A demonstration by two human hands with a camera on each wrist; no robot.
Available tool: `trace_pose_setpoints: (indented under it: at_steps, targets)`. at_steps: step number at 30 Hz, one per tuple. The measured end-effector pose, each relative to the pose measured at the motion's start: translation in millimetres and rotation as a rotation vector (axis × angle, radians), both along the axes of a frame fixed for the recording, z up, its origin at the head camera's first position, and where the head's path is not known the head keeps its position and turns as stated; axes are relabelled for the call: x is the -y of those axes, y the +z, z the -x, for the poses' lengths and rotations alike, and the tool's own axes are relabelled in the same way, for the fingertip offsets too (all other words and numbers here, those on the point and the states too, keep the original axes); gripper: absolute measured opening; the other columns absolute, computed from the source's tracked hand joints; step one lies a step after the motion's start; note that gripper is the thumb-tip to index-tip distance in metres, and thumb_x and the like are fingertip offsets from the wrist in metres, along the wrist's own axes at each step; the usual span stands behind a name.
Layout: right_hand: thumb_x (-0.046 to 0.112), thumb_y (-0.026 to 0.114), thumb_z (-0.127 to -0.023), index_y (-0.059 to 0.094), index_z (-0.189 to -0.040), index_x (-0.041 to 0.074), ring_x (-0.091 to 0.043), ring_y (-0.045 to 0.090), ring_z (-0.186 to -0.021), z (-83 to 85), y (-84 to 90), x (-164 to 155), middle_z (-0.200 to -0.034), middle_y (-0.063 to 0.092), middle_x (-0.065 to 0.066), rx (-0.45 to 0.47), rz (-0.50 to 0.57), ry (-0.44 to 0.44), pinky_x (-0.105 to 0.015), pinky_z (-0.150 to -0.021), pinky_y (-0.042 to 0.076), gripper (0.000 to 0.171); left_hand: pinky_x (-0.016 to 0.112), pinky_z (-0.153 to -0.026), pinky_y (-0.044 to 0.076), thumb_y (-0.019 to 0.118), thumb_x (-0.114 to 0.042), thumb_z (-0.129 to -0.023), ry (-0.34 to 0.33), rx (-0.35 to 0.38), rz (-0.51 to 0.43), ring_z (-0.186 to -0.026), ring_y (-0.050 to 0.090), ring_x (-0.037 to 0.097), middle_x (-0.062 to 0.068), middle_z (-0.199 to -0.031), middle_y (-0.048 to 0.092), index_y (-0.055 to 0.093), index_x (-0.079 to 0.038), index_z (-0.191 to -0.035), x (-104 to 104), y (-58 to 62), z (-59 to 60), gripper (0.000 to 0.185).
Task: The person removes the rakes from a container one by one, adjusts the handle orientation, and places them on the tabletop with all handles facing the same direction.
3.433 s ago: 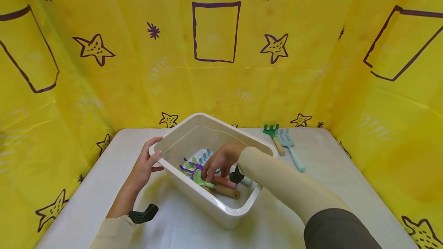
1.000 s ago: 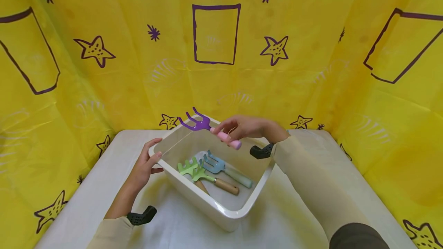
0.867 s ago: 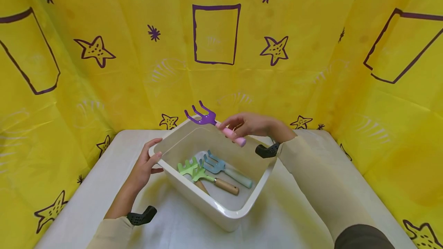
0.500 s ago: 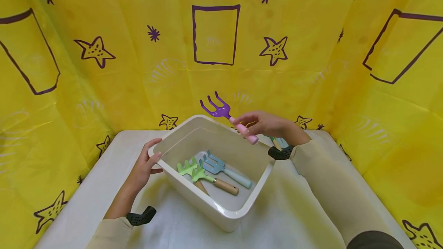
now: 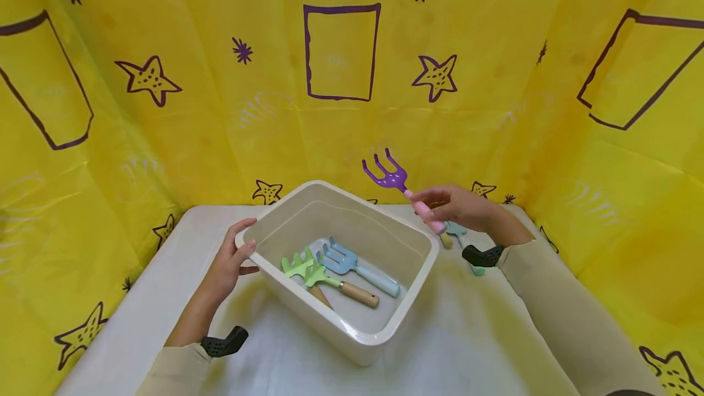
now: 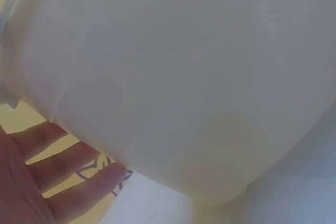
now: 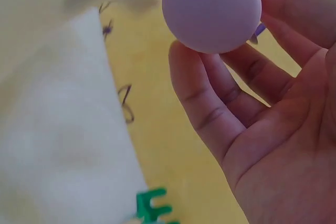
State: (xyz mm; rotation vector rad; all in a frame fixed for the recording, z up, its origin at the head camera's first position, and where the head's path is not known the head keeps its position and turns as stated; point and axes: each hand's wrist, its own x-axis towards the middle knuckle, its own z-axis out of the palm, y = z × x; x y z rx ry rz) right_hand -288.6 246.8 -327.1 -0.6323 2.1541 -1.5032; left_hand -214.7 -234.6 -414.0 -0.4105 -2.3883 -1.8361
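While left hand [image 5: 233,254] grips tub [image 5: 330,327], right hand [image 5: 461,208] pinches purple fork [image 5: 409,195]: carrying step, I judge, calling for gentle set-down.

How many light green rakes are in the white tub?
2. One light green rake lies in the tub, wooden handle pointing right; the other rake lies partly under it, further left.

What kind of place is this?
Maybe a little booth set up around a white table, though I can't be sure. Yellow sheets with star drawings rise on three sides, and a bin on the table holds little garden tools.
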Motion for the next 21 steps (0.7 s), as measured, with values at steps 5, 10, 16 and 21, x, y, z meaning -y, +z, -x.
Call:
trace_pose_setpoints:
  at_steps: [5,10,16,21]
  targets:
    - [0.011,0.066,-0.092,0.047,-0.142,0.003,-0.038,0.043,-0.123,-7.0,-13.8,-25,-0.14,0.044,-0.021,0.0,-0.033,-0.05,-0.043,-0.094,0.049,0.055,0.058,-0.078,0.053,0.043,-0.021,-0.104,0.0,-0.005,0.004,-0.11,0.051,0.047,0.021,-0.144,0.034,0.025,-0.014,-0.149,0,1.7,0.8,0.048]
    - [0.012,0.065,-0.093,0.044,-0.143,0.0,-0.038,0.042,-0.124,-16.2,-24.6,-44,-0.145,0.037,-0.026,0.002,-0.043,-0.083,-0.038,-0.093,0.049,0.056,0.059,-0.078,0.053,0.043,-0.022,-0.104,0.002,0.003,0.007,-0.111,0.05,0.048,0.021,-0.145,0.033,0.025,-0.015,-0.149,0,2.2,0.2,0.049]
    - [0.011,0.064,-0.094,0.042,-0.144,0.001,-0.038,0.048,-0.117,-23.4,-40.4,-64,-0.14,0.04,-0.025,0.035,-0.013,-0.144,-0.038,-0.088,0.053,0.056,0.059,-0.078,0.052,0.043,-0.022,-0.104,0.003,0.005,0.005,-0.112,0.05,0.049,0.021,-0.145,0.032,0.025,-0.016,-0.149,-1,1.7,-0.6,0.049]
    - [0.009,0.062,-0.094,0.046,-0.142,0.004,-0.034,0.051,-0.108,-29.6,-55.3,-83,-0.128,0.045,-0.025,0.081,0.002,-0.193,-0.037,-0.085,0.054,0.05,0.059,-0.078,0.053,0.043,-0.023,-0.104,0.004,0.008,0.008,-0.11,0.052,0.05,0.021,-0.145,0.033,0.025,-0.016,-0.149,-1,1.0,-1.1,0.049]
